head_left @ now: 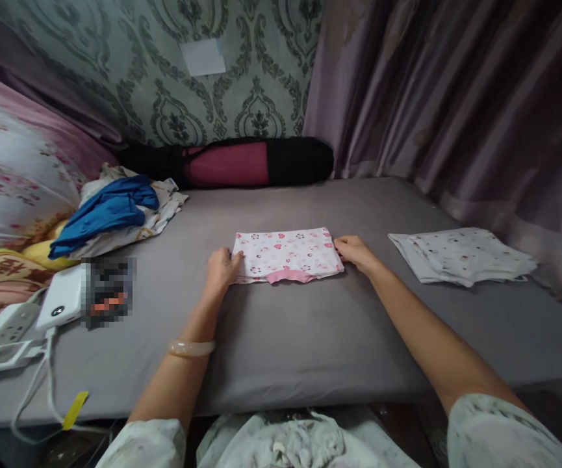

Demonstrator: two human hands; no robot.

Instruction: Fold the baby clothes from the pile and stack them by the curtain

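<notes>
Under your hands: soft matt printed cloth garment [288, 255]; smooth matt grey bedsheet [285, 338]; glossy bangle [191, 349].

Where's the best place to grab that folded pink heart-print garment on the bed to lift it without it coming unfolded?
Probably by its two short ends, coming in from the left and right together. The pink garment lies flat in a wide folded rectangle on the grey bed, and the left hand and right hand already touch those ends. Pinching all layers there should keep the fold.
</notes>
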